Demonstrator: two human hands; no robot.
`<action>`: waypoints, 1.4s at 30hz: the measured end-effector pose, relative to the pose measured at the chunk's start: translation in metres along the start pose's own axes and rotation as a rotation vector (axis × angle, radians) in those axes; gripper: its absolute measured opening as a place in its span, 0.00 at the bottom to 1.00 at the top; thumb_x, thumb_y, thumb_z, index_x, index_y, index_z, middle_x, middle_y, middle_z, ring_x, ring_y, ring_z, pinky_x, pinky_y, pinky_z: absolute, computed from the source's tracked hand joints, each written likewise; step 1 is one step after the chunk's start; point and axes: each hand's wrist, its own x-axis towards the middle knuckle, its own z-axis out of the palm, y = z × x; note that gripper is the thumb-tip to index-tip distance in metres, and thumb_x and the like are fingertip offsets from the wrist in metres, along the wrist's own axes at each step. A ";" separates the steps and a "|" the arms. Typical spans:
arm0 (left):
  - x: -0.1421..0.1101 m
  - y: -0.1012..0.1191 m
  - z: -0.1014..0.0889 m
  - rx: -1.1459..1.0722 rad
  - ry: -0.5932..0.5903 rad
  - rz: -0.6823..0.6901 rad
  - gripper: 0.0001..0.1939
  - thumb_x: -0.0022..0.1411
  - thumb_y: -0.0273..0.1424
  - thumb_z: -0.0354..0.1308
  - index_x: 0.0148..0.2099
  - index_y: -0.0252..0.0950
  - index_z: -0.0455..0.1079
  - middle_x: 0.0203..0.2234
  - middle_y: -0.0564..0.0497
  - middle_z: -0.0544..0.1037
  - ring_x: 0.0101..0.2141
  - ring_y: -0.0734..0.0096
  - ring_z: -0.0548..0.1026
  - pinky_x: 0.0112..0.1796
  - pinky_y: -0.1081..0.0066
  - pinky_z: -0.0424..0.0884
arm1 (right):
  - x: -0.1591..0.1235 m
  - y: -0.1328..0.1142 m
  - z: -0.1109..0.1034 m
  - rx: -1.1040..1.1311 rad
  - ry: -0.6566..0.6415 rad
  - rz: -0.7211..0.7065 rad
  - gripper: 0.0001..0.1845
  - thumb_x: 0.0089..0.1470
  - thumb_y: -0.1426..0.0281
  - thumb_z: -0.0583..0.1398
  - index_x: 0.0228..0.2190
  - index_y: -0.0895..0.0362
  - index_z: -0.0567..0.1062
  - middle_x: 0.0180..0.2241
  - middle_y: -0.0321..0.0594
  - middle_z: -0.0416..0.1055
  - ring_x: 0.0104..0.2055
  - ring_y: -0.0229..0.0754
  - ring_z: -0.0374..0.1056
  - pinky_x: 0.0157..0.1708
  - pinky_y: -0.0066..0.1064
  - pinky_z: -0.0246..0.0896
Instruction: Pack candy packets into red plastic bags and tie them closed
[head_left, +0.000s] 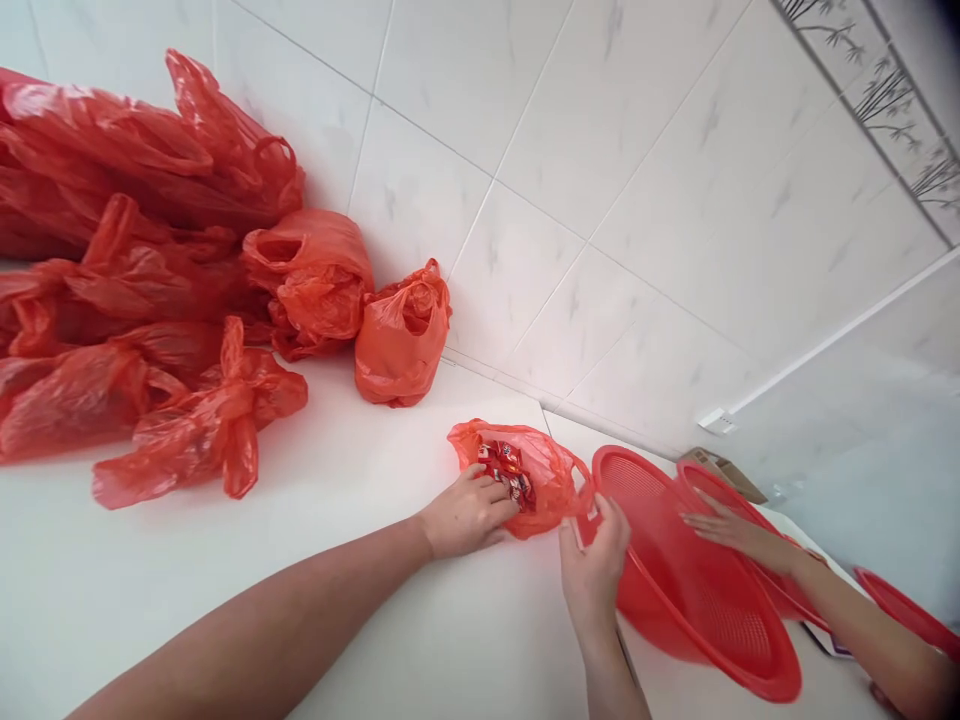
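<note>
A small open red plastic bag [551, 475] lies on the white table [375, 600], with red-wrapped sweets [508, 470] showing in its mouth. My left hand [465, 515] reaches into the bag's mouth, its fingers curled on the sweets. My right hand [594, 565] pinches the bag's right edge, close to its handle, and rests against the rim of a red plastic sieve basket [697, 600].
Several filled and tied red plastic bags [187, 330] are heaped at the back left against the white tiled wall. Another person's hand [739, 535] lies on a second red basket [750, 520] on the right. A further red rim [907, 605] shows at the far right.
</note>
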 end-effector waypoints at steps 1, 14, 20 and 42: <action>0.000 -0.002 -0.002 0.010 0.010 -0.031 0.15 0.63 0.40 0.51 0.47 0.38 0.69 0.37 0.46 0.75 0.38 0.63 0.71 0.46 0.60 0.63 | -0.006 0.002 0.004 0.012 -0.003 0.003 0.31 0.52 0.61 0.56 0.56 0.60 0.61 0.57 0.56 0.55 0.60 0.55 0.51 0.57 0.49 0.49; -0.003 -0.057 0.011 -0.057 0.040 -0.806 0.39 0.51 0.36 0.61 0.63 0.41 0.51 0.55 0.42 0.66 0.56 0.54 0.62 0.54 0.54 0.56 | 0.035 0.040 0.082 0.356 -0.095 0.524 0.33 0.48 0.56 0.58 0.51 0.61 0.62 0.45 0.50 0.70 0.44 0.49 0.69 0.41 0.37 0.64; 0.001 -0.059 0.005 -0.054 0.002 -0.853 0.26 0.52 0.25 0.53 0.55 0.39 0.63 0.45 0.46 0.74 0.46 0.59 0.70 0.48 0.60 0.62 | 0.048 0.044 0.101 0.395 -0.147 0.551 0.22 0.49 0.56 0.56 0.41 0.58 0.69 0.40 0.46 0.72 0.42 0.50 0.68 0.42 0.38 0.61; 0.001 -0.053 -0.011 -0.539 0.371 -0.946 0.20 0.65 0.42 0.45 0.53 0.38 0.67 0.52 0.47 0.71 0.53 0.63 0.67 0.54 0.64 0.61 | 0.048 0.033 0.090 0.602 -0.270 0.548 0.16 0.54 0.54 0.55 0.30 0.54 0.68 0.29 0.36 0.70 0.32 0.43 0.65 0.30 0.31 0.61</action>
